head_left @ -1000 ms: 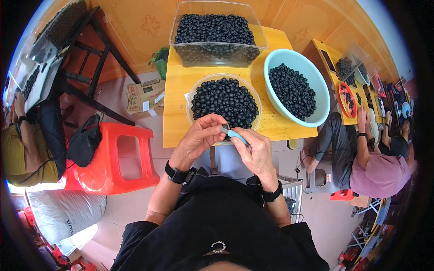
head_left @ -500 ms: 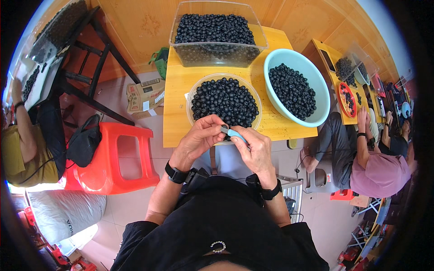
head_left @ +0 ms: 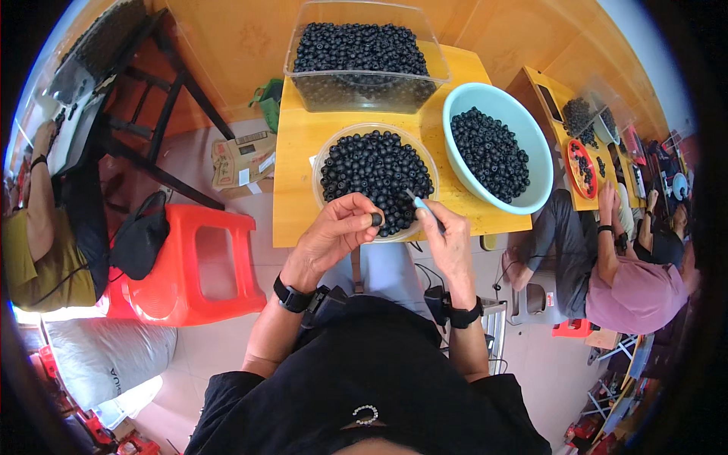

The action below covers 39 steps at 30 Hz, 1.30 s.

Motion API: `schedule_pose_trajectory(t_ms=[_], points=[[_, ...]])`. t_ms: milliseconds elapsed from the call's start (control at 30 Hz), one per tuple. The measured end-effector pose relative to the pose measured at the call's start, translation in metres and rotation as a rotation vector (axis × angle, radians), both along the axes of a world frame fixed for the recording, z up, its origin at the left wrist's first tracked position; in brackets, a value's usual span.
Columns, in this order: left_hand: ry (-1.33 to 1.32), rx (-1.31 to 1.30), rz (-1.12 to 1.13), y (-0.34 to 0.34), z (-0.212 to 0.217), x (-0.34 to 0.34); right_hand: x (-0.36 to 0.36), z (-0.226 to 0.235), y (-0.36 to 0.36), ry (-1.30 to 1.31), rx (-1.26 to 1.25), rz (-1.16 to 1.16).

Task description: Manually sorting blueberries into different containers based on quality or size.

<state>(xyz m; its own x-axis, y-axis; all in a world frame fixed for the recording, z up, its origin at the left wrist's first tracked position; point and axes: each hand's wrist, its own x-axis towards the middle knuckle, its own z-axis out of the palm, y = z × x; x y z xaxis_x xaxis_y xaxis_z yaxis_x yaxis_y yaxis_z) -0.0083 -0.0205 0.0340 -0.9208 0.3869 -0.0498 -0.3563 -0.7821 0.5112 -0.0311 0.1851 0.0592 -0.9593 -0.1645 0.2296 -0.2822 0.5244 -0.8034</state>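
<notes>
Between the thumb and fingertips of my left hand (head_left: 337,233) is a round black bead (head_left: 376,219), held over the near edge of a shallow round clear tray (head_left: 434,163). Several black beads (head_left: 371,167) fill that tray. My right hand (head_left: 450,241) is closed around a small knife (head_left: 420,204) with a light blue handle. Its short metal blade points up and away, apart from the bead, above the tray's right side.
A clear rectangular bin (head_left: 364,95) of black beads stands at the back of the yellow table (head_left: 294,189). On the right is a pale blue bowl (head_left: 540,178) of beads. A red stool (head_left: 178,265) stands left. Other people sit at both sides.
My right hand has drawn the knife away from the bead, to the right and slightly up. My left hand stays in place, and the bead now shows plainly in its fingers.
</notes>
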Motion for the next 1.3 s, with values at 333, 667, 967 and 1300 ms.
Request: schedule_pose_trajectory(t_ms=[333,667,967,1300], points=[[-0.010,-0.164,0.009,0.003,-0.001,0.001,0.011,0.022,-0.028,-0.200,-0.386,0.259],[-0.036,-0.187,-0.168,0.002,-0.006,0.007,0.020,0.018,-0.028,-0.600,-0.625,0.285],[-0.018,-0.427,0.014,0.004,-0.006,0.007,0.004,0.005,-0.010,-0.378,-0.479,0.175],[-0.037,-0.841,0.404,-0.028,-0.018,0.003,-0.069,0.020,0.074,0.044,-0.234,-0.264]])
